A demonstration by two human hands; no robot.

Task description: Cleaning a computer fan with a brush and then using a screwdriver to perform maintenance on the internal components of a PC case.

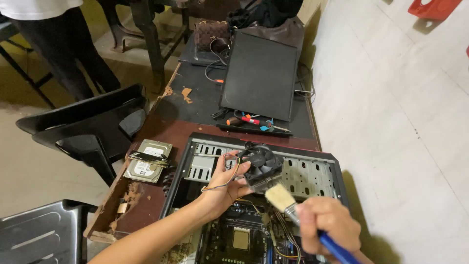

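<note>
— Head view: what do the hands hold?

— The left hand [225,182] closes around a black cooler fan [261,166], lifted above the open computer case [312,159]. The right hand [328,224] is clenched on a blue-handled brush [288,204], its bristles touching the fan's metal fins.

— And around them?

— A hard drive [149,161] lies left of the case on the worn table [161,127]; screwdrivers [249,120] rest beyond it, beside a black panel [260,76].

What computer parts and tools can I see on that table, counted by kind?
Open computer case: 1
Cooling fan, in the left hand: 1
Brush, in the right hand: 1
Hard drive: 1
Side panel: 1
Screwdrivers: about 3, too bunched to be sure
Total: about 8
</note>
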